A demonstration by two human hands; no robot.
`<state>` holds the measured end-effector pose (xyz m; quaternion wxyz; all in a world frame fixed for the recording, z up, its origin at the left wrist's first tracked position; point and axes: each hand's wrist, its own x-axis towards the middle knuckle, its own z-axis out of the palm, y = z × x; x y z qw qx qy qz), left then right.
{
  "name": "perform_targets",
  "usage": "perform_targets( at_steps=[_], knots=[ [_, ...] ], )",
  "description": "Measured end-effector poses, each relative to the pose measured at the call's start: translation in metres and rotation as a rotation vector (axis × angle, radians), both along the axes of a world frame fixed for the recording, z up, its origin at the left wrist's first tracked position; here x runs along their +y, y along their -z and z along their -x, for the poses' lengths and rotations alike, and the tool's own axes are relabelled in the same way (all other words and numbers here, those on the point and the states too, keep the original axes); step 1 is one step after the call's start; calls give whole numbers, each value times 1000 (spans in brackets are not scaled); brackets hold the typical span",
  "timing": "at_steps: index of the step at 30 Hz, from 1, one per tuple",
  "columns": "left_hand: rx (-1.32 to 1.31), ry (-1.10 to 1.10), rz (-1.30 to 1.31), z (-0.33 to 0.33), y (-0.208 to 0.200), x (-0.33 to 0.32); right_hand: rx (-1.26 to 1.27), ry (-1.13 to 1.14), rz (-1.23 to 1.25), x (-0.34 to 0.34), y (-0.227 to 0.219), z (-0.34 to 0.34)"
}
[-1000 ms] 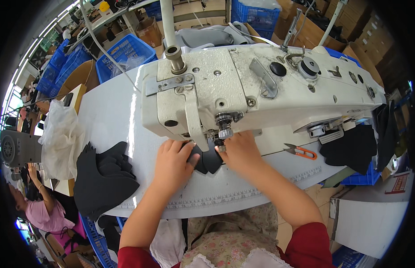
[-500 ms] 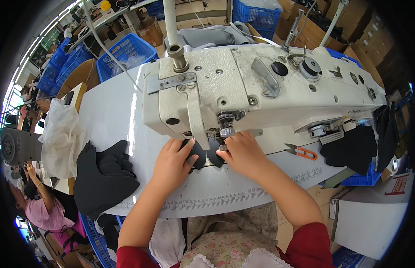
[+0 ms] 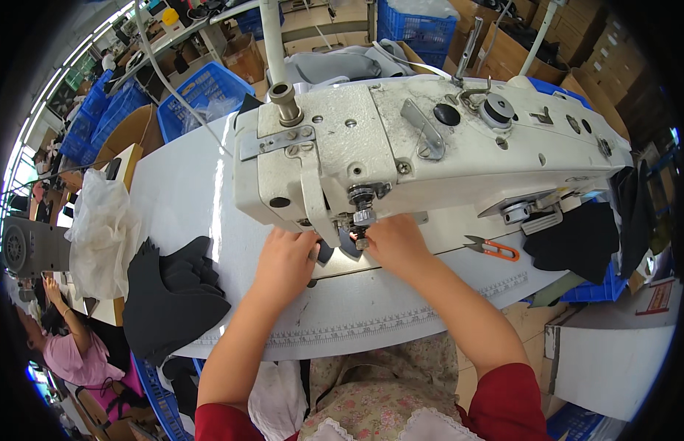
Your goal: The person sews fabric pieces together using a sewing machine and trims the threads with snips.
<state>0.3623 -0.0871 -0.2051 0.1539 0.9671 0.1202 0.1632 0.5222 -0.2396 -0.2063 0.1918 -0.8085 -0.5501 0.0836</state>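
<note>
A white sewing machine (image 3: 430,165) stands before me, and a small black fabric piece (image 3: 348,247) lies under its needle area. My left hand (image 3: 285,263) is on the left part of this piece, with fingers curled and pressed close to it. My right hand (image 3: 395,244) grips the piece from the right, beside the tension knob (image 3: 365,217). The machine head hides some fingertips of both hands and the far part of the fabric. The needle itself cannot be made out.
Stacked black cut pieces (image 3: 169,298) lie left on the table (image 3: 357,323). Orange-handled thread snips (image 3: 493,248) and more black pieces (image 3: 574,239) are at right. A clear plastic bag (image 3: 99,235), blue crates (image 3: 202,99) and a co-worker in pink (image 3: 84,353) are farther left.
The black piece has slid away from me, farther under the machine head, and less of it shows. My left hand has followed it forward, its fingers closer together. The view has shifted slightly.
</note>
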Motion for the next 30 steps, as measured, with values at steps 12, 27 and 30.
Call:
perform_targets(
  at_steps=[12, 27, 30],
  knots=[
    [-48, 125, -31, 9, -4, -3, -178, -220, -264, -19, 14, 0],
    [-41, 156, -95, 6, 0, 5, -119, -170, -220, -15, 6, 2],
    [-57, 163, -100, 6, 3, 6, -132, -167, -211, -14, 7, 4]
  ],
)
